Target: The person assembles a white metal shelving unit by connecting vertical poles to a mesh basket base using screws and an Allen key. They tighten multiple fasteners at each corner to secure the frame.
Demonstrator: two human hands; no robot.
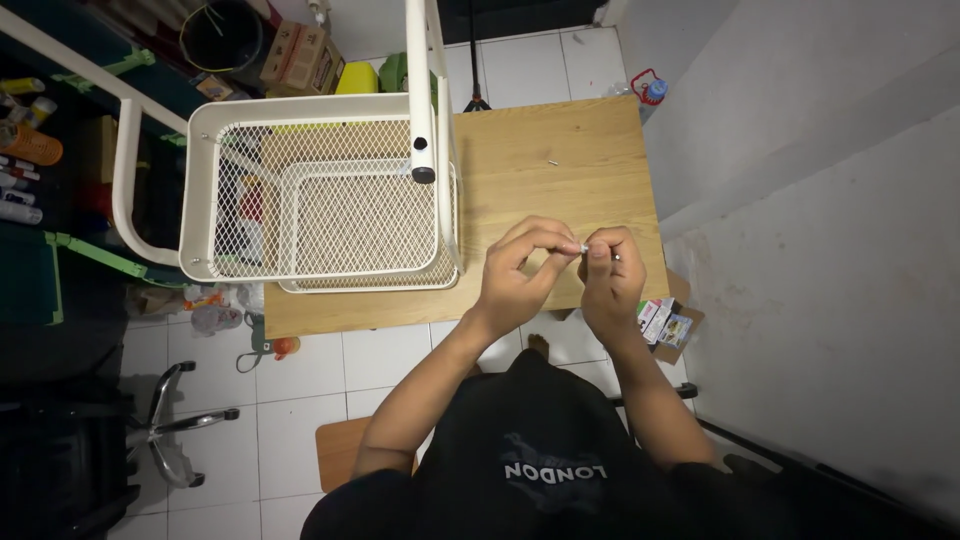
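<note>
White floor tiles (pixel 300 420) and a grey wall (pixel 820 250) frame a wooden table (pixel 560 150), which carries the biggest item, a white mesh-basket cart (pixel 330 200) lying across its left half with one post and its dark end cap (pixel 423 174) pointing toward the person. As for progress, the cart looks only partly put together (a judgement from its tipped pose and the loose bits about): a small pin-like part (pixel 552 160) lies alone on the wood, well apart from the hands, and small packets (pixel 664 322) sit on a cardboard piece beside the table's near right corner. Both hands meet above the table's near edge. Left hand (pixel 515 275) and right hand (pixel 612 280) each pinch fingertips closed on one small metal fastener (pixel 582 248), held between them; its exact kind is too small to tell.
</note>
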